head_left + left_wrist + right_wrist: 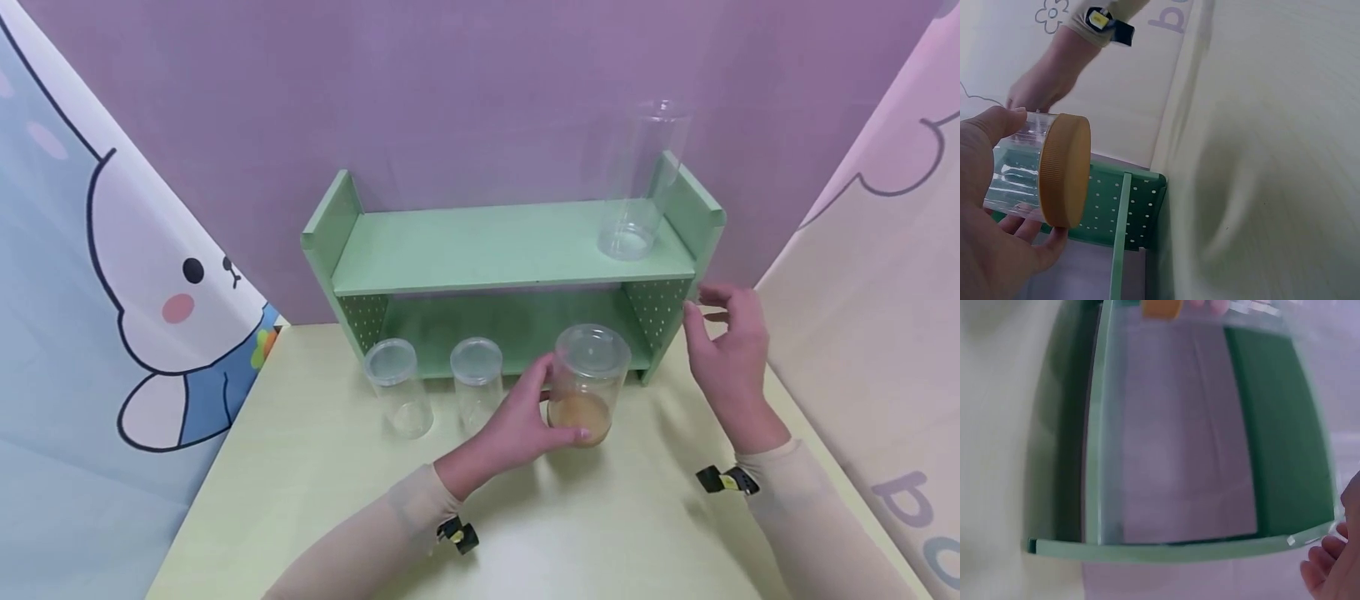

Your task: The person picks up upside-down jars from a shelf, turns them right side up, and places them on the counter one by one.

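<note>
My left hand [513, 429] grips a clear plastic jar [596, 367] by its side, just in front of the shelf. The jar is upside down, its orange-brown screw lid [1066, 172] facing the table. In the left wrist view, thumb and fingers wrap around its clear body. Beside the right end panel of the green shelf [465, 250] is my right hand [726, 358], fingers loosely bent and holding nothing. Two smaller clear jars, a left one [395, 387] and a middle one [477, 379], stand on the table left of the held jar.
A tall clear container [637, 183] stands at the right end of the upper shelf board. The pale table [300, 500] extends in front of the shelf. Behind is a purple backdrop [487, 92], with a cartoon-printed cloth [172, 292] on the left and another printed cloth on the right.
</note>
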Demonstrator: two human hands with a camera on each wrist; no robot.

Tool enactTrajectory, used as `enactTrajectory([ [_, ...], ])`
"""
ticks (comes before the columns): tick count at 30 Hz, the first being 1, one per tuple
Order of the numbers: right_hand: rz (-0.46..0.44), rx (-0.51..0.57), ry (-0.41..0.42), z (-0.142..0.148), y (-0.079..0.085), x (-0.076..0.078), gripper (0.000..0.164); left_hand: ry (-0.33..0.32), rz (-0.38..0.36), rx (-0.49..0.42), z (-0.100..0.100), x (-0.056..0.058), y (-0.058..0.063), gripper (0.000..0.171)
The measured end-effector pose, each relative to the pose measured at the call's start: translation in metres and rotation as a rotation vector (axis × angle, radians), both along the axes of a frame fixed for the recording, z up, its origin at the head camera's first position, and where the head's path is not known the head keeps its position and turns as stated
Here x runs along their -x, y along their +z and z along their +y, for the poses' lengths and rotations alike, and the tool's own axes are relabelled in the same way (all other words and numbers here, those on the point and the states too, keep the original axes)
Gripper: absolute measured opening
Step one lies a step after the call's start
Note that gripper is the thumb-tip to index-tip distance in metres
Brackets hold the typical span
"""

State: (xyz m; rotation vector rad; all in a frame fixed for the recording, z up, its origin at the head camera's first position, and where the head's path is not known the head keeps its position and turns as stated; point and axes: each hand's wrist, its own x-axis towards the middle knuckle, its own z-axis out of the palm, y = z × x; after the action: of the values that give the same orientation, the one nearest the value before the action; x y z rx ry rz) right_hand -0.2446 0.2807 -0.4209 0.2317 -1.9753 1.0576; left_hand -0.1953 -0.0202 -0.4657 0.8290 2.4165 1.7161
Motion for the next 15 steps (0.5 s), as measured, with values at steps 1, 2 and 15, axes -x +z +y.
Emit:
enactTrajectory([
  [1, 0.027, -0.01, 0.0, -0.001, 0.002, -0.002, 0.024, -0.001, 0.002, 0.002, 0.0, 0.0, 0.0, 0.106],
  [2, 0.049, -0.019, 0.004, -0.003, 0.004, -0.005, 0.022, -0.001, 0.002, 0.006, 0.0, 0.0, 0.0, 0.106],
  [15, -0.095, -0.325, 0.568, -0.035, 0.041, -0.04, 0.058, -0.006, 0.002, 0.034, 0.0, 0.001, -0.002, 0.104],
])
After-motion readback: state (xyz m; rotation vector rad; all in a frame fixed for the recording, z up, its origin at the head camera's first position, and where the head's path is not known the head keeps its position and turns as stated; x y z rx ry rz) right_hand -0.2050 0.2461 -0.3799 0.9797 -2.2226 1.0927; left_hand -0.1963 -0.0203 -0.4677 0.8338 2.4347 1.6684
